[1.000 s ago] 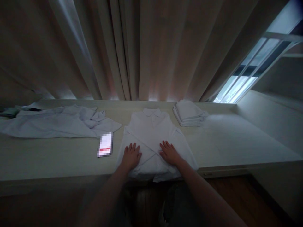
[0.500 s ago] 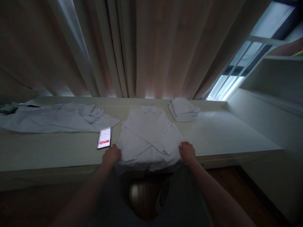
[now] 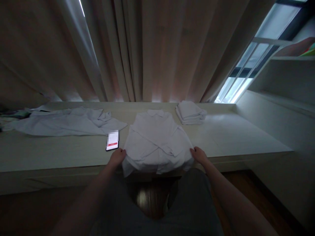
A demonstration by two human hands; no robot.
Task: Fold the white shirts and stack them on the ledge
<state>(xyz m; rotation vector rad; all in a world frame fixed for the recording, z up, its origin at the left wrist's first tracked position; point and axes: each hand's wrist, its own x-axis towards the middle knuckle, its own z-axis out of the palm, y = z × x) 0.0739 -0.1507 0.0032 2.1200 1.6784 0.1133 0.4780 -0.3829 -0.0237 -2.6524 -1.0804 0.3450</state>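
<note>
A white collared shirt (image 3: 156, 134) lies spread in front of me, collar toward the curtain, its sleeves folded across the body. Its hem hangs over the front edge of the pale ledge (image 3: 226, 137). My left hand (image 3: 118, 156) is closed on the shirt's left side, low down. On the opposite side my right hand (image 3: 199, 154) pinches the fabric and draws it outward. Just beyond my left hand lies a phone (image 3: 113, 141) with a lit screen.
Several folded white garments (image 3: 190, 112) are stacked behind the shirt on the right. Another white garment (image 3: 71, 122) lies stretched out on the left. Curtains (image 3: 169, 52) hang along the back, and a shelf unit (image 3: 283, 78) stands at the right.
My right hand has shifted slightly outward and up, pulling that side of the shirt wider. The left hand keeps its hold. The view has tilted a little.
</note>
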